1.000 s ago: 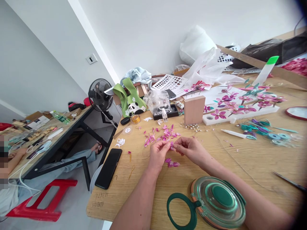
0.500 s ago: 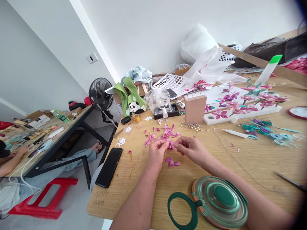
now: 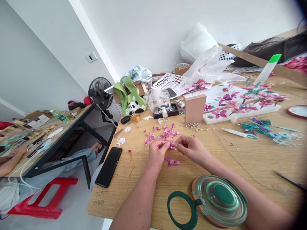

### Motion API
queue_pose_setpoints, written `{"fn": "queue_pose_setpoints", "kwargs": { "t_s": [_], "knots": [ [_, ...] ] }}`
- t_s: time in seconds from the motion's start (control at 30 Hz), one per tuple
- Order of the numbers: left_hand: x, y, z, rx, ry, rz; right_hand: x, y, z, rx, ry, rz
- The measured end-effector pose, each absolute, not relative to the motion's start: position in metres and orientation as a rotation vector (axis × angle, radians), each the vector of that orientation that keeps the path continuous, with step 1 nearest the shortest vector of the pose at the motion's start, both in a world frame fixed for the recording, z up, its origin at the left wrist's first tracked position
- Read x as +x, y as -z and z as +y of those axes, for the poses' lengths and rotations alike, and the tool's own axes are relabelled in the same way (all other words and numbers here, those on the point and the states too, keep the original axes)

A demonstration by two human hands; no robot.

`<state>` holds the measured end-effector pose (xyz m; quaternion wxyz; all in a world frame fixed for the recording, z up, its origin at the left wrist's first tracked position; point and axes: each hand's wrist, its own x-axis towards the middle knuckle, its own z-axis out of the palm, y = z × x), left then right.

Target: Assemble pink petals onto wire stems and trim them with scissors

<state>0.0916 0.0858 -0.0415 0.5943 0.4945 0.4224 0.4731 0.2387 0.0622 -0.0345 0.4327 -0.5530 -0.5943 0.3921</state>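
Observation:
My left hand (image 3: pixel 157 154) is closed in a pinch, thumb against forefinger, with a pink petal piece (image 3: pixel 172 145) at its fingertips. Opposite it, my right hand (image 3: pixel 190 147) is pinched too, its fingertips close to the same piece; what it grips is too small to make out. Beyond the hands spread loose pink petals (image 3: pixel 150 138). Nearer to me, between the wrists, lies a small pink-purple petal cluster (image 3: pixel 172 162). A glass jar (image 3: pixel 219 201) with a green-ringed lid stands in front of my right forearm.
A black phone (image 3: pixel 109 167) lies near the left table edge. A wooden block (image 3: pixel 194 109) stands beyond my right hand, with scattered beads (image 3: pixel 195 126) at its foot. Finished pink flowers (image 3: pixel 237 107) stand in a white foam strip. Scissors (image 3: pixel 289 180) lie at right. A person sits at the left table.
My hands stay almost in place, still pinched together, and the pink piece between them has shifted slightly. The view has moved a little. At the left table, the other person's hands have moved.

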Motion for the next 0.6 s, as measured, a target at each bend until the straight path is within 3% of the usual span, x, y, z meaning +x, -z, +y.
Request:
{"fn": "queue_pose_setpoints", "kwargs": {
  "t_s": [0.6],
  "knots": [
    [0.0916,0.0417,0.0859,1.155,-1.061,1.033,0.2388,0.0366,0.0619,-1.412,-0.915,-1.523]
  ]
}}
